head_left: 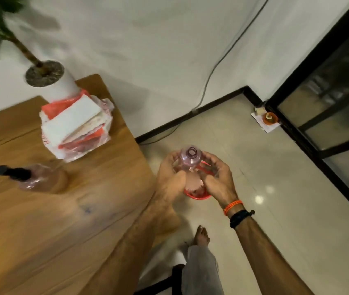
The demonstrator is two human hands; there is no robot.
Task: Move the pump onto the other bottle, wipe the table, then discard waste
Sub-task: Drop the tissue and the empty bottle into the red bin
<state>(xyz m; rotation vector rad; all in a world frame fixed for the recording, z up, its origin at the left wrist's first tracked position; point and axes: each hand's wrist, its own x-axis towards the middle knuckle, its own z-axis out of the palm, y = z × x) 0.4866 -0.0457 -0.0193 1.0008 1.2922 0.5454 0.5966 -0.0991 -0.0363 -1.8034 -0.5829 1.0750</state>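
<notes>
Head view, looking down past the right edge of a wooden table point(41, 220). Both hands are off the table, over the tiled floor point(275, 188). L hand point(170, 177) and R hand point(218, 177) have fingers curled around a clear pinkish bottle point(190, 159), neck open w/ no pump, held upright above a red bin point(197, 194) on the floor. A crumpled pale wipe point(192, 183) sits between the thumbs, under the bottle. Second bottle point(41, 177), carrying the black pump point(9, 172), stands on the table well left of the hands, blurred. Behind it, near the far right corner: a stack of wipe packs point(75, 126) and a white plant pot point(52, 81). R wrist wears orange and black bands point(236, 209).
</notes>
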